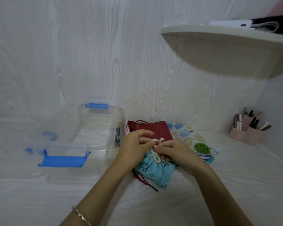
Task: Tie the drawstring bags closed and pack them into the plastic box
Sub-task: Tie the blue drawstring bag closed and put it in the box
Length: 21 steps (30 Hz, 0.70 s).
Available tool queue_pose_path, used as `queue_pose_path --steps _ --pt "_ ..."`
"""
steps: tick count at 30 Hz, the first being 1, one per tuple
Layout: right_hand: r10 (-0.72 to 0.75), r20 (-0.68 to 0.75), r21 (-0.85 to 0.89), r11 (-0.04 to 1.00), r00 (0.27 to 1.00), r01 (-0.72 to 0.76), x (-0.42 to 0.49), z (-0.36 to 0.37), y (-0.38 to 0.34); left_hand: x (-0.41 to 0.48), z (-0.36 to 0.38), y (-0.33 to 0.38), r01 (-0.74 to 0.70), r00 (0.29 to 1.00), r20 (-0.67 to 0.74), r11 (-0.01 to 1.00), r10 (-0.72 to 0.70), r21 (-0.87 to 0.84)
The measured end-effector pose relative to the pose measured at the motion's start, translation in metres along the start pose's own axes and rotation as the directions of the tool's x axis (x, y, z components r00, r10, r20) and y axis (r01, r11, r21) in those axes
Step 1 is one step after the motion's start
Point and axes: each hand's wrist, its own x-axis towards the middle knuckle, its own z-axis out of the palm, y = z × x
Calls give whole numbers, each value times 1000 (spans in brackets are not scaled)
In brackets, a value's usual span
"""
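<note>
A light blue printed drawstring bag [153, 170] lies in front of me, its neck gathered. My left hand [136, 144] and my right hand [175, 150] both pinch its white cord [156, 141] just above the neck. Behind the hands lies a dark red bag [160, 129], and a white bag with coloured tree prints [193, 137] lies to the right. More patterned bags [119, 134] are partly hidden by my left hand. The clear plastic box [95, 121] with blue latches stands open on the left.
The box's clear lid [67, 152] with a blue clip lies in front of the box. A pink organiser with cosmetics [247, 129] sits at the far right. A white shelf [227, 46] juts out overhead on the right. A dark red cord [145, 181] trails beneath the blue bag.
</note>
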Motion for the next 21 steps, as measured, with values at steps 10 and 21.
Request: queue_pose_path --steps 10,21 --pt "42 104 -46 998 994 -38 0 -4 -2 4 2 -3 -48 995 84 999 47 8" --pt "-30 -34 -118 993 999 26 1 1 5 5 1 -6 50 994 81 960 -75 277"
